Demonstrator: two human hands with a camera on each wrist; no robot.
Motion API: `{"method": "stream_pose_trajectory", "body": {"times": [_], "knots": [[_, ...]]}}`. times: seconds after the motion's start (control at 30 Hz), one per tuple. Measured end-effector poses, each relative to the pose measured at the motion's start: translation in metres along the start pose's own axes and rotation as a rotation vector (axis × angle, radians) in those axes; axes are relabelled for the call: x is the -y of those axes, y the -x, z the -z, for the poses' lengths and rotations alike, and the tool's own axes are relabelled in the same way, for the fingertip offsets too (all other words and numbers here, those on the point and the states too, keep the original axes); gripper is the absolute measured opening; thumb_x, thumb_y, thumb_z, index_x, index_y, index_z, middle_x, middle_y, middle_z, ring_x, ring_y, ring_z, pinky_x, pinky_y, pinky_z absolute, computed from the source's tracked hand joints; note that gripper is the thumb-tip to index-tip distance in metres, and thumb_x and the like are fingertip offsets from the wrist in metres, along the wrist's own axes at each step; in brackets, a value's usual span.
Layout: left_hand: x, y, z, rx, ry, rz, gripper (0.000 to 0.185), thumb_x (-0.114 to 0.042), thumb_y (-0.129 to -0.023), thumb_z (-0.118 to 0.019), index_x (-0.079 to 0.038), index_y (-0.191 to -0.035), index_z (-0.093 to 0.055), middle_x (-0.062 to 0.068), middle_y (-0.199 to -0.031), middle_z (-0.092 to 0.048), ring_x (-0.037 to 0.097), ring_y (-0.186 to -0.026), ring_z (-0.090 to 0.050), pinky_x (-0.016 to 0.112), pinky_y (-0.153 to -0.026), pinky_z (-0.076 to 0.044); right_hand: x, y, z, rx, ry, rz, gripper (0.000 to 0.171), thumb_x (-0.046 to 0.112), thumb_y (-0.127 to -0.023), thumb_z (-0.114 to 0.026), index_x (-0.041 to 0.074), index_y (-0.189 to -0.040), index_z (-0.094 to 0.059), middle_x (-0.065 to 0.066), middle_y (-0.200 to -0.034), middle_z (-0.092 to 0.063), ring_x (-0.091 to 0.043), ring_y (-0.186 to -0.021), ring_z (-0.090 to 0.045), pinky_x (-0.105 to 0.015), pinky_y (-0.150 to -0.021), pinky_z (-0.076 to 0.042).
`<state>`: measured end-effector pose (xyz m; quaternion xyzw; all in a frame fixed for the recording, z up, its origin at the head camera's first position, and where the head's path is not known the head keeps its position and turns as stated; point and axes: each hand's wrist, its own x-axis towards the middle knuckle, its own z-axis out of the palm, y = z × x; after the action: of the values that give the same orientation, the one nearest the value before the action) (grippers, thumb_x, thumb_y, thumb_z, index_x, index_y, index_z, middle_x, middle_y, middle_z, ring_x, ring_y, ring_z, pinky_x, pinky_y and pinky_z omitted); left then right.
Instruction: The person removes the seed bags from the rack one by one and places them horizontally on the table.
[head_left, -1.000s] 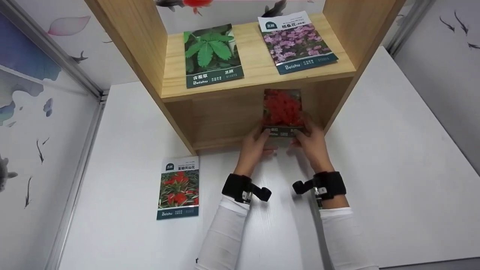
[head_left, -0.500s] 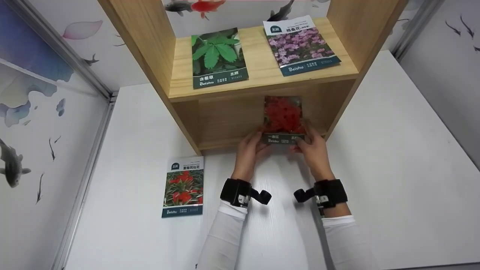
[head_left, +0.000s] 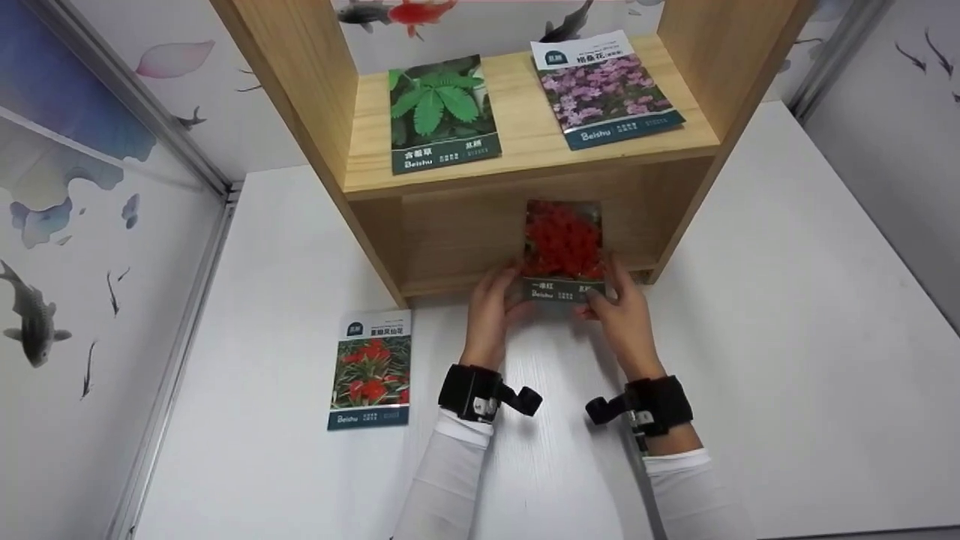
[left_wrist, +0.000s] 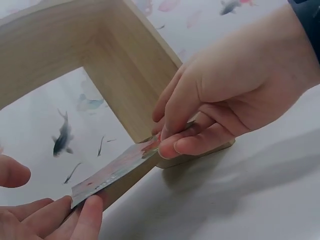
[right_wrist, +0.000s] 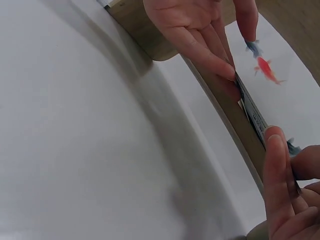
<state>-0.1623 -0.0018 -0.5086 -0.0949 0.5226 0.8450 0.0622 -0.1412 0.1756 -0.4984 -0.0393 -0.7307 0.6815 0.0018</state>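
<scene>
A seed packet with red flowers (head_left: 562, 240) lies half inside the lower compartment of a wooden shelf (head_left: 525, 161), its dark bottom strip sticking out over the front edge. My left hand (head_left: 510, 289) pinches its lower left corner and my right hand (head_left: 604, 292) pinches the lower right corner. The left wrist view shows the packet (left_wrist: 115, 167) edge-on, with my left hand's fingers (left_wrist: 75, 210) and the right hand (left_wrist: 170, 142) at either end. In the right wrist view the right thumb (right_wrist: 277, 165) lies on the packet's edge (right_wrist: 252, 115).
On the upper shelf board lie a green-leaf packet (head_left: 441, 112) and a purple-flower packet (head_left: 607, 88). Another red-flower packet (head_left: 371, 369) lies flat on the white table (head_left: 750, 337), left of my arms. Painted wall panels stand at left and right.
Both hands have drawn the red-flower packet a little out of the lower compartment, toward me. The head camera has shifted slightly.
</scene>
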Motion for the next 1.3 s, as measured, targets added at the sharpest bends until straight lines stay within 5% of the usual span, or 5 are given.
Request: {"method": "stream_pose_trajectory", "body": {"times": [0.5, 0.87, 1.07, 1.3], "knots": [[-0.004, 0.013, 0.017, 0.03, -0.231, -0.05, 0.046, -0.032, -0.093, -0.053, -0.021, -0.137, -0.044, 0.001, -0.133, -0.05, 0.017, -0.107, -0.052, 0.03, -0.08, -0.047, 0.006, 0.02, -0.01, 0.072, -0.046, -0.012, 0.072, -0.004, -0.09, -0.047, 0.014, -0.149, -0.011, -0.004, -0.154, -0.017, -0.04, -0.078, -0.063, -0.03, -0.07, -0.055], [0.004, 0.023, 0.037, 0.111, -0.264, -0.082, 0.059, 0.001, -0.087, -0.053, -0.02, -0.141, -0.038, -0.006, -0.139, -0.046, 0.013, -0.11, -0.053, 0.036, -0.077, -0.051, -0.014, 0.025, -0.012, 0.097, -0.108, -0.085, 0.083, -0.003, -0.09, -0.05, 0.029, -0.148, 0.0, 0.002, -0.154, -0.013, -0.022, -0.071, -0.066, -0.03, -0.072, -0.054], [0.005, 0.029, 0.045, 0.105, -0.225, -0.08, 0.057, -0.003, -0.088, -0.056, -0.02, -0.14, -0.04, -0.002, -0.137, -0.048, 0.015, -0.083, -0.058, 0.031, -0.071, -0.051, -0.007, 0.033, -0.014, 0.13, -0.167, -0.106, 0.082, -0.005, -0.09, -0.05, 0.024, -0.149, -0.001, -0.005, -0.154, -0.016, -0.024, -0.074, -0.067, -0.031, -0.072, -0.054], [0.004, 0.036, 0.053, 0.057, -0.264, -0.027, 0.055, -0.014, -0.09, -0.059, -0.013, -0.141, -0.038, 0.011, -0.127, -0.055, 0.014, -0.078, -0.057, 0.027, -0.065, -0.048, -0.011, 0.038, -0.018, 0.18, -0.194, -0.166, 0.082, -0.003, -0.089, -0.053, 0.018, -0.149, -0.002, -0.013, -0.149, -0.027, -0.019, -0.07, -0.067, -0.032, -0.072, -0.055]]}}
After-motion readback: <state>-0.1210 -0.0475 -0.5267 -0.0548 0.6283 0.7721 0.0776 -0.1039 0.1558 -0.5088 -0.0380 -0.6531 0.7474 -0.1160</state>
